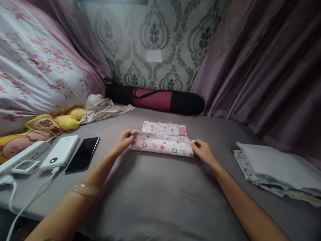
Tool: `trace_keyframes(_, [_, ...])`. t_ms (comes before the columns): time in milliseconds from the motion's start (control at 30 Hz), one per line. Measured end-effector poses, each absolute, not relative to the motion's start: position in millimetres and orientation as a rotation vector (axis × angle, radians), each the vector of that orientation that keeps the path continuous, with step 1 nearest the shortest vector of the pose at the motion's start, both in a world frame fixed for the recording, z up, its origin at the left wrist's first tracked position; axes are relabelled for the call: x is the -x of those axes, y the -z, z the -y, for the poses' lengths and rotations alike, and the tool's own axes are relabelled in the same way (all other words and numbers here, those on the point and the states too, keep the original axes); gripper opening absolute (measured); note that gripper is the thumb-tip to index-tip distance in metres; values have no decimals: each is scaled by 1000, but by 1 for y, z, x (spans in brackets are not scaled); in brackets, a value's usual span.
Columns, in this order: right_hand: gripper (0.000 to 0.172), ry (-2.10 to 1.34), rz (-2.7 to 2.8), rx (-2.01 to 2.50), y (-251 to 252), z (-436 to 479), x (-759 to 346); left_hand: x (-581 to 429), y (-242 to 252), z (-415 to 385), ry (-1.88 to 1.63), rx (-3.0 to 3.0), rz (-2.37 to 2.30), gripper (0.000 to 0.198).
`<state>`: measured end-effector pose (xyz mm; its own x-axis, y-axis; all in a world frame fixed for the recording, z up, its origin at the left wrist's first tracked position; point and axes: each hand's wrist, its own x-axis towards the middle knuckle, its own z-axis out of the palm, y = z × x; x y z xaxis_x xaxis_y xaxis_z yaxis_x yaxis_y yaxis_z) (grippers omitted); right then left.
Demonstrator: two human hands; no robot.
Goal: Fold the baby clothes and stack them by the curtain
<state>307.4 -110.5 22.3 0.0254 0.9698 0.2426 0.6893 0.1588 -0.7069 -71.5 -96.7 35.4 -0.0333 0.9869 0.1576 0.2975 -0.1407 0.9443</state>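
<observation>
A white baby garment (160, 144) printed with pink hearts and flowers lies partly folded on the grey sheet. Its near part forms a flat band with the upper edge raised, and behind it another layer shows a plain pink patch like a cuff. My left hand (124, 140) pinches the band's upper left corner between thumb and fingers. At the opposite end, my right hand (202, 150) grips the upper right corner the same way. The fingertips of both hands are partly hidden by the fabric.
Left of my arm lie a black phone (83, 154), a white power bank (60, 152) with a cable and a power strip (26, 155). A stack of folded cloths (278, 167) sits at right. A black and maroon bag (152, 99) lies along the wall.
</observation>
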Motion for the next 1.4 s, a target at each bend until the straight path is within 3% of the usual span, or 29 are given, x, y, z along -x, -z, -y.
trace_keyframes(367, [34, -235, 1665, 2042, -24, 41, -273, 47, -8, 8, -1148, -1734, -1910, 14])
trace_keyframes(1033, [34, -100, 1846, 2202, -21, -7, -270, 24, -14, -33, -817, -1895, -2213, 27])
trace_keyframes(1400, [45, -308, 1639, 2289, -14, -21, -275, 31, -3, -41, -674, -1650, -2296, 42])
